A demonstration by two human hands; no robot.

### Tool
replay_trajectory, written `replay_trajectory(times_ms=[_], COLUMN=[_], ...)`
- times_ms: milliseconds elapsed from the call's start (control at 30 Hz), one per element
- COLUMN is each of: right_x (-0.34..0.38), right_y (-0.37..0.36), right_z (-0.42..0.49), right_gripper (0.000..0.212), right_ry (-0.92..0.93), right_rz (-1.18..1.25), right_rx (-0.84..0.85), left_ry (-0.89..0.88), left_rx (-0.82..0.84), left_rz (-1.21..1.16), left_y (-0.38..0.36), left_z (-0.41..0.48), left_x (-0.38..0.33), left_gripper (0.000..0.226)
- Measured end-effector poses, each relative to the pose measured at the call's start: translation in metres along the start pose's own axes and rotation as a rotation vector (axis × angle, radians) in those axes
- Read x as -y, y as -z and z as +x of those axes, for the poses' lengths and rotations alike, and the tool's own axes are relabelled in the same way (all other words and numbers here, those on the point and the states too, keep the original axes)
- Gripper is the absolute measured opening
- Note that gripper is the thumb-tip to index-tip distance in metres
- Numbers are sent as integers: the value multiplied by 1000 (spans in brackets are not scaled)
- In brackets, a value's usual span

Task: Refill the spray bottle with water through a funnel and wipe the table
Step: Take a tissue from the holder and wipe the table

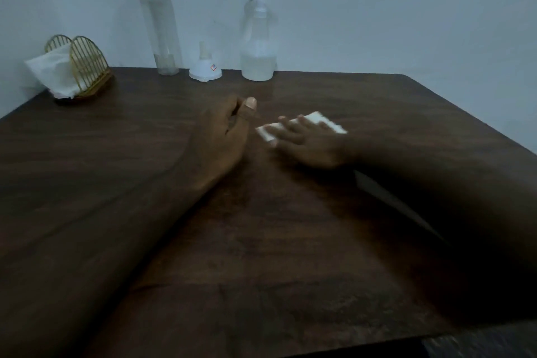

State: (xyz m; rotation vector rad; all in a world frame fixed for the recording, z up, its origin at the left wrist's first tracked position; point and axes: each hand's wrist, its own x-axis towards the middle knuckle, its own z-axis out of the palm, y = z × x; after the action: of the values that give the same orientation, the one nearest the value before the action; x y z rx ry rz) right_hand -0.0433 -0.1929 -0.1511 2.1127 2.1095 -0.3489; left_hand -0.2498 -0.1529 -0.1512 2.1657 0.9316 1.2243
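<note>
A clear spray bottle (257,46) with a white trigger head stands at the back of the dark wooden table (261,241), partly filled with liquid. Left of it a small white funnel (205,68) sits upside down. Further left stands a tall clear bottle (158,26) with a purple cap, holding little liquid. My right hand (308,144) lies flat with spread fingers on a folded white tissue (316,122) in the middle of the table, pressing it down. My left hand (226,136) rests on the table beside it, fingers loosely curled, holding nothing.
A gold wire napkin holder (84,67) with white tissues (55,73) stands at the back left corner. A pale wall runs behind the table. The table's right edge slants away at the right, its front edge lies at the bottom right.
</note>
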Motion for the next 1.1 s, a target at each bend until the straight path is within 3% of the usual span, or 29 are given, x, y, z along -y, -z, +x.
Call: replay_trajectory(times_ms=[167,267,400,533,600,733,867,1100], right_x=[-82,-76,-82,-128,-147,-146,-79,79], right_y=[15,-13,-34,-5,7,28,41,22], right_z=[-54,-87,-117,-72,-40,14,66,85], right_gripper=[90,120,98,126,121,90,68,65], right_ry=[-406,-382,-387,-471,-470,-581,-365,-18], right_rz=[13,8,53,31,41,93,1,-43], right_rx=[25,70,-15,-3,-56,-91,-42,3], left_ry=[-74,-71,-28,-10,-6,-5,-9,-5], left_rx=[60,96,139,146,134,74,-4,-225], left_rz=[-2,12,37,36,38,8,12,64], left_y=[-4,-5,-8,-8,-7,-7,1,31], left_z=[-1,-2,0,-1,-1,2,11,21], left_x=[2,6,11,9,9,10,13,21], left_gripper=[43,41,39,37,31,22,23,24])
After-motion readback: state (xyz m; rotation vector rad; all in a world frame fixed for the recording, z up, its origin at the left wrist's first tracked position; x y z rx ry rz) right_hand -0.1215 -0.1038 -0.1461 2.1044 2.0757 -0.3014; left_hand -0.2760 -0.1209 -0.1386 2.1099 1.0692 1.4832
